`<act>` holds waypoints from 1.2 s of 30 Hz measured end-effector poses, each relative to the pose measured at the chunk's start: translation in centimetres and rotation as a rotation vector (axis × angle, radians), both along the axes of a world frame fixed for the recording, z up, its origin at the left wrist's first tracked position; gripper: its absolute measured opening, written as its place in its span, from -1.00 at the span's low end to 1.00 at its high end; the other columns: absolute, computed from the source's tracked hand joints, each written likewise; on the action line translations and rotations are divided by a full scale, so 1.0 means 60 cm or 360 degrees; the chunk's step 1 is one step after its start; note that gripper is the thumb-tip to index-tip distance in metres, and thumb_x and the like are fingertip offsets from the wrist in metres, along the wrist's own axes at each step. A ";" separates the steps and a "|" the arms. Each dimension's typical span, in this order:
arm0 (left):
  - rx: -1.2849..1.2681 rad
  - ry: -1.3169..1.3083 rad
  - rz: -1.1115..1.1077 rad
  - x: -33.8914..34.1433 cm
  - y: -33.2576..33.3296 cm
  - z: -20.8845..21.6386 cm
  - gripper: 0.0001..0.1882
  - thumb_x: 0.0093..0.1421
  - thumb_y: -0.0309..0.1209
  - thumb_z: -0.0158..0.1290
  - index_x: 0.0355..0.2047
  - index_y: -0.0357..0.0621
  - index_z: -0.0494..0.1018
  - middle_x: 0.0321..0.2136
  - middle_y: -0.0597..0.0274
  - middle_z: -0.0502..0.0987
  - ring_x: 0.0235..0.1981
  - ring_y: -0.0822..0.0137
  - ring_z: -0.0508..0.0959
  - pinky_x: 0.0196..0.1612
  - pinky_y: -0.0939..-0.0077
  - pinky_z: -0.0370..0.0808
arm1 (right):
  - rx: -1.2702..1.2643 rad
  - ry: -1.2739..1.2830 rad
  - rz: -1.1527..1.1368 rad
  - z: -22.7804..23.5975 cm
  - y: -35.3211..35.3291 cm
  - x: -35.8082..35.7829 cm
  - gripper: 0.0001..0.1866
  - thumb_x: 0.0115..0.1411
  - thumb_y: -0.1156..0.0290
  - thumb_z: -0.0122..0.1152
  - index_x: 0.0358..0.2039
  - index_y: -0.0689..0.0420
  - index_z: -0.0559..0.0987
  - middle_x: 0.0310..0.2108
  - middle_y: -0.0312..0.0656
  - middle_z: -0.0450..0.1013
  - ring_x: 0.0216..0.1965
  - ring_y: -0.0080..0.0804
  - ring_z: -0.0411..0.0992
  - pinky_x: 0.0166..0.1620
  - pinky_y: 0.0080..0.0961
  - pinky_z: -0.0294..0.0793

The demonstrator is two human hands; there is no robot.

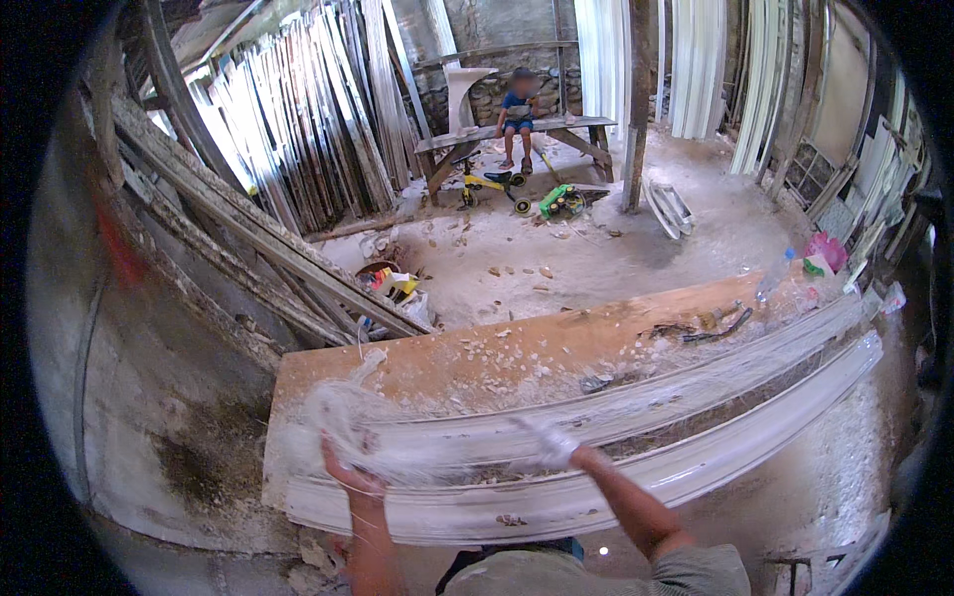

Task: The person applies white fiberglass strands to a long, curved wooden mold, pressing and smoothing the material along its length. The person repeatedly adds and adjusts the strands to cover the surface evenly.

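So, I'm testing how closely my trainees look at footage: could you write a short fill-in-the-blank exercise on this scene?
1. The left hand is at stringy fibres coloured ____.
2. The green toy lies to the ____ of the yellow ride-on toy.
3. The shirt on the seated person is mostly ____.

Missing words: white; right; blue.

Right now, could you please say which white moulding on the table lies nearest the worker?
The front moulding, crossed by both forearms; the rear moulding lies beyond it, beside loose white debris.
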State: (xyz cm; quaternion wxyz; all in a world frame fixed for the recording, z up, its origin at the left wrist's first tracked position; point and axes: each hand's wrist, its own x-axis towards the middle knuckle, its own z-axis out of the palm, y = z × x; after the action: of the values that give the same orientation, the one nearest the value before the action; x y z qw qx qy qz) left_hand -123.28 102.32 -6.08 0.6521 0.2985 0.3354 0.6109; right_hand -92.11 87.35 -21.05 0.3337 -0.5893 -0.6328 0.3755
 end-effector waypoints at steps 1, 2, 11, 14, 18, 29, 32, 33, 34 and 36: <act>-0.0053 -0.0027 -0.0099 0.013 -0.012 -0.009 -0.34 0.24 0.09 -0.09 0.26 0.05 0.23 0.15 0.18 0.36 0.08 0.16 0.41 0.05 0.14 0.42 | 0.0078 0.0105 0.0060 0.007 0.022 -0.052 0.05 0.00 -0.04 0.43 0.36 0.14 0.08 0.30 0.12 0.14 0.35 -0.02 0.04 0.36 -0.23 0.05; -0.0204 -0.0034 -0.0109 0.024 -0.019 -0.016 -0.33 0.23 0.10 -0.08 0.26 0.07 0.23 0.15 0.19 0.36 0.06 0.17 0.42 0.03 0.15 0.43 | 0.0320 0.0229 0.0141 0.012 0.035 -0.103 0.07 0.00 -0.04 0.43 0.37 0.17 0.05 0.33 0.12 0.08 0.37 -0.06 0.00 0.38 -0.26 -0.01; -0.0231 -0.0339 -0.0395 -0.069 0.056 -0.046 -0.35 0.20 0.07 -0.04 0.25 0.13 0.24 0.11 0.22 0.40 0.03 0.18 0.45 -0.10 0.20 0.52 | -0.0299 0.0558 0.0040 -0.039 0.102 -0.257 -0.18 0.24 0.13 0.23 0.34 0.26 0.08 0.33 0.04 0.12 0.35 -0.17 0.07 0.36 -0.35 0.03; -0.0271 -0.0248 -0.0411 -0.152 0.102 -0.080 -0.38 0.20 0.05 -0.03 0.22 0.13 0.27 0.13 0.23 0.38 0.05 0.19 0.43 -0.03 0.18 0.50 | -0.0537 0.0781 -0.0035 -0.047 0.118 -0.281 -0.31 0.27 0.18 0.21 0.27 0.30 0.22 0.26 -0.05 0.26 0.26 -0.33 0.22 0.31 -0.42 0.16; -0.0249 -0.0149 -0.0318 -0.253 0.175 -0.138 -0.44 0.21 -0.01 0.00 0.19 0.17 0.30 0.15 0.26 0.35 0.10 0.21 0.41 0.06 0.16 0.47 | -0.0425 0.0624 -0.0187 -0.042 0.137 -0.350 -0.49 0.27 0.20 0.22 0.11 0.26 0.44 0.07 -0.15 0.46 0.09 -0.44 0.36 0.19 -0.47 0.30; 0.0495 0.0320 0.0082 -0.344 0.277 -0.149 -0.45 0.19 -0.03 0.06 0.15 0.11 0.35 0.16 0.21 0.32 0.17 0.20 0.37 0.19 0.16 0.37 | -0.0340 0.0377 -0.0421 0.083 0.178 -0.407 -0.70 0.28 0.25 0.21 -0.06 0.14 0.60 -0.26 -0.29 0.58 -0.22 -0.62 0.43 -0.10 -0.54 0.46; -0.0324 -0.0409 -0.0085 -0.330 0.295 -0.106 -0.43 0.18 -0.04 0.07 0.17 0.06 0.34 0.19 0.21 0.31 0.16 0.22 0.37 0.24 0.23 0.31 | -0.0340 0.0189 -0.0568 0.121 0.174 -0.364 -0.68 0.25 0.20 0.26 -0.09 0.13 0.62 -0.31 -0.27 0.58 -0.26 -0.60 0.45 -0.11 -0.53 0.47; -0.0309 -0.0396 -0.0069 -0.321 0.296 -0.095 -0.43 0.18 -0.05 0.08 0.17 0.04 0.33 0.19 0.21 0.31 0.15 0.23 0.37 0.25 0.25 0.29 | -0.0305 0.0285 -0.0602 0.130 0.163 -0.349 -0.68 0.24 0.19 0.26 -0.10 0.13 0.63 -0.31 -0.27 0.59 -0.26 -0.59 0.46 -0.11 -0.53 0.48; -0.0244 -0.0370 -0.0063 -0.313 0.296 -0.084 -0.42 0.19 -0.07 0.08 0.17 0.02 0.33 0.20 0.21 0.32 0.15 0.23 0.38 0.26 0.28 0.28 | -0.0364 0.0301 -0.0659 0.137 0.152 -0.326 -0.67 0.24 0.18 0.27 -0.10 0.12 0.64 -0.31 -0.26 0.60 -0.25 -0.58 0.48 -0.10 -0.53 0.48; -0.0297 -0.0408 -0.0144 -0.298 0.298 -0.064 -0.42 0.19 -0.08 0.08 0.17 -0.03 0.33 0.18 0.21 0.34 0.14 0.25 0.38 0.26 0.28 0.29 | -0.0417 0.0283 -0.0758 0.135 0.124 -0.288 -0.67 0.22 0.16 0.28 -0.11 0.11 0.65 -0.29 -0.24 0.61 -0.23 -0.55 0.50 -0.08 -0.53 0.49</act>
State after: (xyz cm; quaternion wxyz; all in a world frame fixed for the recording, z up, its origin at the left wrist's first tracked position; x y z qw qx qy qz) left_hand -141.18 120.18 -9.91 0.7412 0.1710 0.2911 0.5802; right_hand -109.40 94.80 -12.96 0.3877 -0.7242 -0.3910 0.4152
